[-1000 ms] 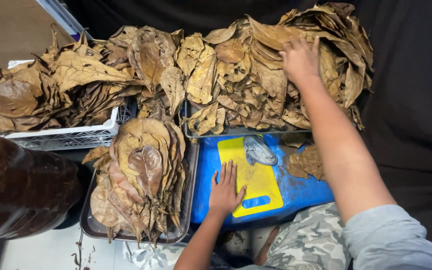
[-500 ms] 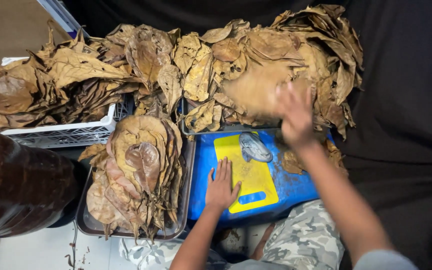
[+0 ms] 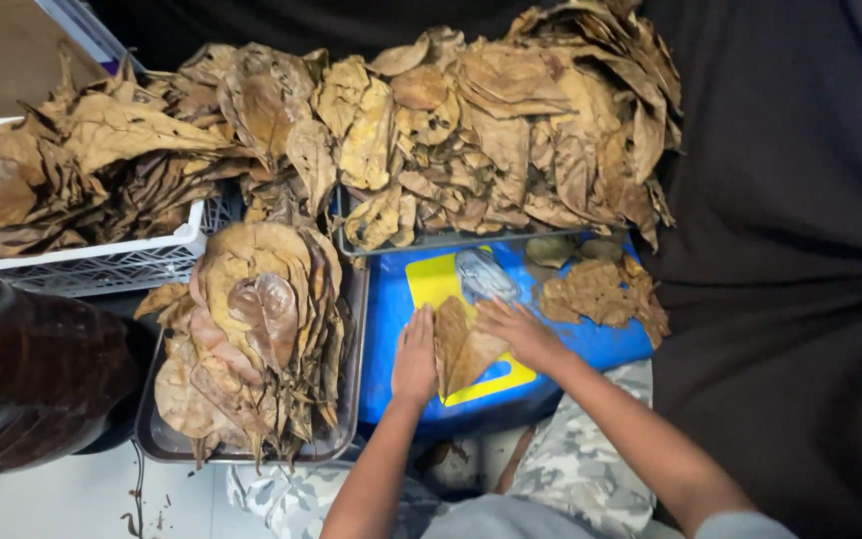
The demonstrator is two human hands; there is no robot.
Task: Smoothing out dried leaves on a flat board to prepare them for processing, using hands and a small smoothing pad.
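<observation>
- Your left hand (image 3: 415,357) lies flat, fingers together, palm down beside a dry brown leaf (image 3: 459,345) on the yellow board (image 3: 429,281), lower centre
- Your right hand (image 3: 517,329) presses that leaf's right edge, fingers spread, grip not clamped

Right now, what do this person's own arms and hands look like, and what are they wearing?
Both hands are bare, with no gloves, rings or watch visible: the left hand and the right hand. Both forearms are uncovered. A light grey-blue sleeve shows at the right upper arm. Camouflage-patterned trousers appear below.
</observation>
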